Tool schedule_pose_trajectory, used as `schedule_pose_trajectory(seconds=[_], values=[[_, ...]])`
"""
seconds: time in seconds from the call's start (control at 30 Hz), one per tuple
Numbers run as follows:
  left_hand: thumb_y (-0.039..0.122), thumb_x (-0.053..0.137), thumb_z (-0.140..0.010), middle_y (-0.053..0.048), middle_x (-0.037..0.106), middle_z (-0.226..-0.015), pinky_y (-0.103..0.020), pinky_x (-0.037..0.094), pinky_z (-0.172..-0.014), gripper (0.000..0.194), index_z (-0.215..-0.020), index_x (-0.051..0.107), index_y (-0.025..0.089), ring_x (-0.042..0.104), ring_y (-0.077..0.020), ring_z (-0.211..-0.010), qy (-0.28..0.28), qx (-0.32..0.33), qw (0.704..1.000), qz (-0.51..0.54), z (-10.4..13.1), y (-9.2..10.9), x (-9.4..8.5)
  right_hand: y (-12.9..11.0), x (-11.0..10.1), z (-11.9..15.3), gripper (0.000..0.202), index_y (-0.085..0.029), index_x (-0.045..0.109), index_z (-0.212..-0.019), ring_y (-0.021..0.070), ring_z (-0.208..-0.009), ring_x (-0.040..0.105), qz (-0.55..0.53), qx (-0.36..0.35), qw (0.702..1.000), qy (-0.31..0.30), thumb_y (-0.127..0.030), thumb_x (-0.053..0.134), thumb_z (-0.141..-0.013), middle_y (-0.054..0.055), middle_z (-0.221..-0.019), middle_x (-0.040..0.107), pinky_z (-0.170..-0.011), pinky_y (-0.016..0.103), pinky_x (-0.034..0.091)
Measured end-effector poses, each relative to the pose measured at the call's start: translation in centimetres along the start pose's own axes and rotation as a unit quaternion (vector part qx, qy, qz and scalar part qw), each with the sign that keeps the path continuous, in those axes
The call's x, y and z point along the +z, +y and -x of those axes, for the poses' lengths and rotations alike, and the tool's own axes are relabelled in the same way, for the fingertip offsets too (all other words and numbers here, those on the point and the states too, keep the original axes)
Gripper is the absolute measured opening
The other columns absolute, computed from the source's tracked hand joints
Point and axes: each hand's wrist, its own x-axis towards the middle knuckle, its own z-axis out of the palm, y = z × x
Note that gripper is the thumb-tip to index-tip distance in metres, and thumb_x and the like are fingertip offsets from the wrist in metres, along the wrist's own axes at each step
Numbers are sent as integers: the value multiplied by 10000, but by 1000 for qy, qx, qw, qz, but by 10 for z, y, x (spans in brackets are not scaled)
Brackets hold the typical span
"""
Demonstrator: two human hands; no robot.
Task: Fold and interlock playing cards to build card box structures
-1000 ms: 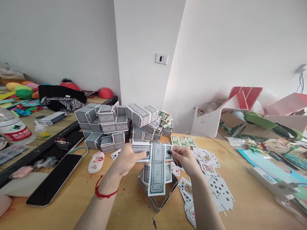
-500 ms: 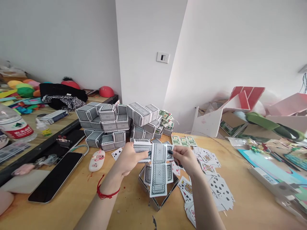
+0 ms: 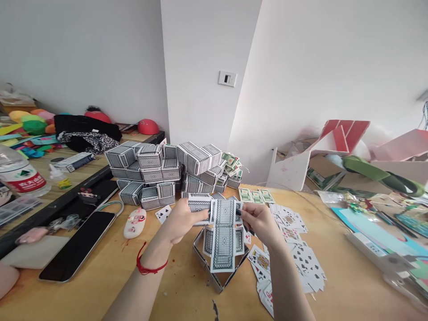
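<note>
Several patterned playing cards form a cross-like piece between my hands, over an open angular frame of cards on the table. My left hand pinches the piece's left side, thumb on top and a red string round the wrist. On the right edge, the fingers of my right hand are closed on a card. Past my hands stand stacked boxes folded from cards. Loose face-up cards lie spread beside my right forearm. The undersides of the cards and some fingertips are hidden.
On the wooden table, a white mouse and a black phone lie left of my hands. A water bottle stands far left. White boxes and a power strip are at right.
The cards in my hands have shifted slightly right, and both hands have moved a little with them. Both hands keep their grip.
</note>
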Motion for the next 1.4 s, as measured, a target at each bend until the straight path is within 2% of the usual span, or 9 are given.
schedule_pose_trajectory(seconds=[0.13, 0.27, 0.5, 0.7, 0.9, 1.03, 1.1, 1.23, 1.4], values=[[273, 648, -710, -55, 705, -934, -326, 469, -810, 280, -965, 658, 157, 627, -200, -858, -6, -14, 1000, 20, 0, 1, -6, 3, -1, -1, 306, -190, 466, -534, 85, -378, 352, -10, -6, 1000, -4, -333, 528, -798, -49, -388, 423, -424, 223, 264], [351, 657, -716, -59, 701, -978, -343, 418, -895, 337, -1003, 658, 176, 606, -217, -950, 17, -5, 1000, 14, 0, 1, -8, 2, 0, 0, 318, -188, 460, -523, 83, -376, 359, -9, -10, 1000, -8, -335, 537, -794, -51, -386, 422, -423, 221, 269], [455, 617, -725, -75, 690, -990, -347, 410, -866, 418, -1018, 643, 159, 557, -247, -1017, 53, -14, 997, -51, -1, -3, -8, -3, 1, 2, 290, -179, 523, -556, 83, -349, 399, -30, 8, 999, -26, -363, 566, -775, -40, -390, 485, -397, 211, 304], [455, 589, -736, -63, 693, -927, -341, 430, -805, 417, -1014, 636, 148, 586, -232, -913, 67, -1, 995, -70, -2, -3, -3, 0, 3, 0, 303, -189, 506, -544, 83, -333, 406, -44, 10, 999, -26, -375, 570, -774, -36, -388, 513, -382, 211, 315], [446, 569, -749, -45, 698, -780, -304, 447, -717, 322, -851, 665, 156, 603, -210, -794, 99, 12, 989, -111, 0, 2, 2, 2, 5, 0, 334, -188, 492, -527, 74, -319, 382, -81, 27, 996, -39, -405, 579, -765, -41, -377, 507, -368, 203, 288], [436, 579, -739, -33, 681, -687, -302, 458, -705, 292, -767, 657, 157, 610, -218, -789, 122, 6, 985, -121, 0, 4, 3, 1, 6, -1, 365, -184, 485, -518, 71, -332, 375, -84, 24, 996, -27, -441, 582, -759, -42, -375, 494, -382, 205, 279], [426, 592, -733, -41, 691, -722, -308, 464, -720, 286, -798, 657, 155, 616, -221, -812, 109, 2, 989, -104, 0, 4, 3, 1, 6, -1, 361, -183, 488, -530, 73, -346, 381, -82, 20, 996, -20, -442, 578, -763, -42, -381, 490, -394, 206, 281], [337, 707, -642, -60, 711, -848, -309, 480, -739, 321, -900, 655, 153, 632, -220, -835, 37, -3, 999, -30, 0, 2, 2, 3, 8, -2, 320, -181, 510, -580, 84, -372, 402, -84, 18, 996, -21, -430, 583, -767, -42, -410, 491, -408, 211, 296], [262, 735, -609, -56, 718, -839, -308, 490, -744, 278, -850, 660, 146, 647, -205, -778, 38, -14, 999, 21, -2, -1, -1, 6, 8, -3, 306, -182, 516, -608, 91, -404, 421, -96, 7, 995, -35, -430, 592, -770, -43, -441, 487, -436, 218, 315]])
